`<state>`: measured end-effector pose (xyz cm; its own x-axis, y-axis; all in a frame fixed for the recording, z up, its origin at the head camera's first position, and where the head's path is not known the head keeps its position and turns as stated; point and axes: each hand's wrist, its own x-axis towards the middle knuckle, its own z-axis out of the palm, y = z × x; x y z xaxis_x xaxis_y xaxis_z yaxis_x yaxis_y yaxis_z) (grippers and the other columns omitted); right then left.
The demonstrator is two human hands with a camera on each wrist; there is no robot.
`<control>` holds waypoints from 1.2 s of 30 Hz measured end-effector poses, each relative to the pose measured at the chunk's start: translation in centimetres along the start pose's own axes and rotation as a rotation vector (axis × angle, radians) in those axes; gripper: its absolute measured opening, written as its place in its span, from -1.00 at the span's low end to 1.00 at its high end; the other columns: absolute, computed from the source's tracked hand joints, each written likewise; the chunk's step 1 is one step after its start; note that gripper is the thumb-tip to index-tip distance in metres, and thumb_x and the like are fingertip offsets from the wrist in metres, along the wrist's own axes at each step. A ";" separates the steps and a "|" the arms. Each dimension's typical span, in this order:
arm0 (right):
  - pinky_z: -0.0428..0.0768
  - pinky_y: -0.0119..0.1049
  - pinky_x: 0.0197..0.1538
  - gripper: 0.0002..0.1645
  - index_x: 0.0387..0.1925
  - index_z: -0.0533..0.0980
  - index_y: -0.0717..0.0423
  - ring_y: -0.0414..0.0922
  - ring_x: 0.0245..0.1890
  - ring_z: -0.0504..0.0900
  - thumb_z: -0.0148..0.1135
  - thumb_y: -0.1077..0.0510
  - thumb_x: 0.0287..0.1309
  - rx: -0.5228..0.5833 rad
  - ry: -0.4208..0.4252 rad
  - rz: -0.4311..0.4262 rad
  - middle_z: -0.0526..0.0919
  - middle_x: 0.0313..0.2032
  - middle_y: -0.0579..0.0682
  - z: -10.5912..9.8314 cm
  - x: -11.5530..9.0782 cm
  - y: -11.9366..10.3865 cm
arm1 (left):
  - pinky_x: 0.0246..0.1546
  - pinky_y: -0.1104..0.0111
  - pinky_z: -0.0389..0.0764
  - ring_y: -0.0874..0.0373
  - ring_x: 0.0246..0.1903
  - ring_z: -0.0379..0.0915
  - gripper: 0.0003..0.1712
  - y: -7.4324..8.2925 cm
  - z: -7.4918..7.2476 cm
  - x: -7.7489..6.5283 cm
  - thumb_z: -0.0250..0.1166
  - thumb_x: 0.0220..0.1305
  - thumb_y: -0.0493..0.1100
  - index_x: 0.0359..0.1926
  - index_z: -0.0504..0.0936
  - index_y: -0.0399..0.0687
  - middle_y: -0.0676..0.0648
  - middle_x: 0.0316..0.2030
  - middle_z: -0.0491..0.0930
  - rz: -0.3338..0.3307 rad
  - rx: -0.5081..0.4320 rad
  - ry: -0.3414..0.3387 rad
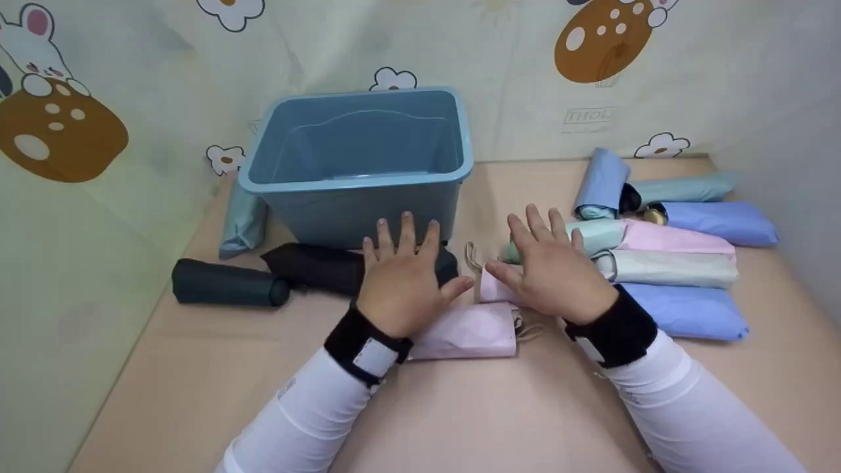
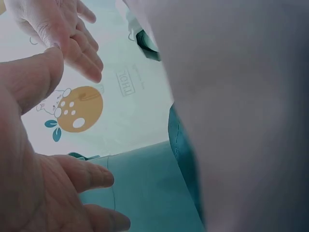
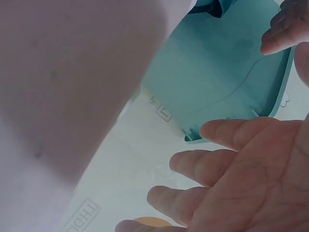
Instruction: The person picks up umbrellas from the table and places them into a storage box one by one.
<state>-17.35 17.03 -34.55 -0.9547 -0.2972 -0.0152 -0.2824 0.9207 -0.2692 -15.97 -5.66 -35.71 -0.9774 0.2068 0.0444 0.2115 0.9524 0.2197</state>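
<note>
My left hand, its fingers spread and straight, is held palm down over a black folded umbrella and the near end of a pink one. To its right my right hand, also spread, overlaps a second pink umbrella and a mint green one. Neither hand holds anything. In the left wrist view the left palm shows bare, and in the right wrist view so does the right palm.
A blue plastic bin stands at the back, its opening upward. A dark green umbrella and a teal one lie at the left. Several blue, white, pink and green umbrellas are bunched at the right. A patterned sheet hangs behind.
</note>
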 end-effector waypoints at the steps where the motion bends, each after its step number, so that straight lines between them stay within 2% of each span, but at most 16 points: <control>1: -0.08 0.59 0.46 0.06 0.64 0.07 0.24 0.50 0.61 -0.15 0.01 -0.41 0.49 -0.001 0.001 0.000 -0.03 0.62 0.41 0.0 0.0 0.0 | 0.53 -0.37 -0.03 -0.50 0.61 -0.22 0.15 0.0 0.0 0.0 0.10 0.30 0.62 0.67 0.13 0.06 -0.33 0.65 -0.02 0.001 0.001 -0.001; 7: -0.07 0.57 0.47 0.05 0.63 0.07 0.26 0.50 0.62 -0.13 0.03 -0.38 0.49 -0.007 0.015 0.001 -0.03 0.62 0.41 -0.1 0.1 0.2 | 0.52 -0.38 -0.01 -0.51 0.61 -0.20 0.16 0.2 -0.2 0.0 0.07 0.30 0.64 0.66 0.14 0.06 -0.34 0.65 -0.01 0.007 0.014 0.002; 12: 0.00 0.48 0.52 0.06 0.62 0.09 0.29 0.48 0.61 -0.06 0.14 -0.32 0.46 0.005 0.055 -0.014 0.00 0.62 0.42 -0.3 0.5 0.3 | 0.52 -0.38 0.01 -0.51 0.60 -0.19 0.15 0.2 -0.4 -0.1 0.08 0.30 0.63 0.66 0.16 0.05 -0.34 0.64 0.01 0.012 0.016 0.012; 20: 0.15 0.21 0.60 -0.09 0.54 0.25 0.31 0.31 0.60 0.16 0.35 -0.06 0.39 0.169 0.253 -0.132 0.19 0.58 0.34 0.0 1.4 1.0 | 0.53 -0.36 0.00 -0.49 0.61 -0.17 0.15 0.3 -0.8 -0.4 0.07 0.30 0.64 0.66 0.17 0.06 -0.32 0.64 0.03 0.018 0.014 0.010; 26: 0.28 0.14 0.54 -0.19 0.48 0.34 0.29 0.24 0.55 0.25 0.42 0.08 0.34 0.234 0.389 -0.276 0.30 0.54 0.28 -0.7 4.0 -0.1 | 0.53 -0.37 -0.02 -0.50 0.60 -0.16 0.11 0.3 -1.3 -0.7 0.09 0.31 0.62 0.64 0.21 0.08 -0.33 0.63 0.07 0.042 0.002 0.009; 29: 0.25 0.12 0.56 -0.21 0.48 0.36 0.25 0.23 0.56 0.23 0.41 0.08 0.34 0.207 0.393 -0.358 0.29 0.55 0.24 -1.3 5.9 -1.2 | 0.53 -0.37 -0.03 -0.50 0.60 -0.17 0.09 0.3 -1.4 -0.8 0.08 0.32 0.61 0.64 0.22 0.09 -0.32 0.63 0.08 0.047 -0.001 0.010; 33: 0.18 0.09 0.61 -0.22 0.51 0.35 0.18 0.20 0.61 0.17 0.38 0.04 0.38 0.118 0.323 -0.415 0.24 0.60 0.18 -1.7 8.4 -2.7 | 0.53 -0.38 -0.04 -0.50 0.60 -0.18 0.08 0.2 -1.4 -0.8 0.07 0.33 0.61 0.64 0.23 0.09 -0.32 0.63 0.07 0.053 -0.005 0.004; 36: 0.14 0.05 0.63 -0.33 0.44 0.44 0.19 0.19 0.61 0.19 0.35 0.06 0.41 0.040 0.290 -0.428 0.41 0.50 0.17 -1.8 9.9 -3.5 | 0.52 -0.38 -0.04 -0.51 0.60 -0.18 0.08 0.2 -1.4 -0.8 0.06 0.33 0.61 0.64 0.23 0.10 -0.32 0.63 0.08 0.057 -0.006 0.006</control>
<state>-26.00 11.32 -31.99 -0.7431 -0.5576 0.3701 -0.6548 0.7199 -0.2302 -15.19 -5.92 -34.34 -0.9637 0.2597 0.0625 0.2671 0.9376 0.2225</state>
